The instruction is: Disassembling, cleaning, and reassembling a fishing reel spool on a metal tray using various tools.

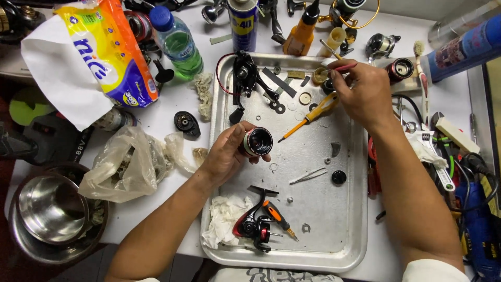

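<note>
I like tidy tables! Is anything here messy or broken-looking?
Yes. The black and red fishing reel lies in pieces on the metal tray, with small washers and parts scattered about. The left hand holds its round spool; the right hand holds a thin red-handled tool.
</note>
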